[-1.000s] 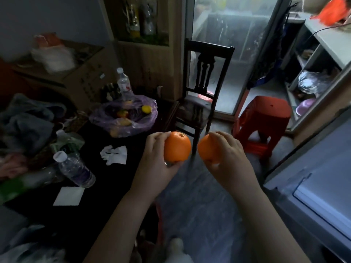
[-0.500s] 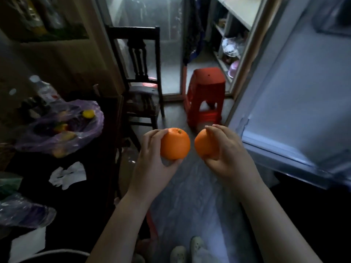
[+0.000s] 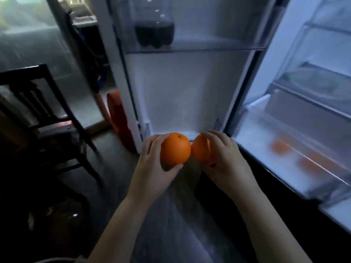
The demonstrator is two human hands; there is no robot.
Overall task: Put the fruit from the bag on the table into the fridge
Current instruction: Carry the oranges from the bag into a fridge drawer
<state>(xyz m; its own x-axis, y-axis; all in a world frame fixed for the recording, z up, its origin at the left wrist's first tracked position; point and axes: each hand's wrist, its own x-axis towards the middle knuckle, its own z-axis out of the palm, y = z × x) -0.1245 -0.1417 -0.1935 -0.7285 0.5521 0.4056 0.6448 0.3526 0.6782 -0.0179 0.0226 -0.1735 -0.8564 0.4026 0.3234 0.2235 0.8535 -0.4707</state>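
Observation:
My left hand grips an orange and my right hand grips a second orange; the two fruits touch side by side. Both are held low in front of the open fridge door. The fridge's lit inside is at the right, with several blurred oranges behind a clear drawer front. The bag and the table are out of view.
A dark drink bottle stands on the door's upper shelf. A dark wooden chair stands at the left, and a red plastic stool shows past the door's edge. Grey floor lies below my arms.
My view has swung right from the table and chair to the open fridge. Both hands kept their oranges and brought them closer together, up to the fridge door.

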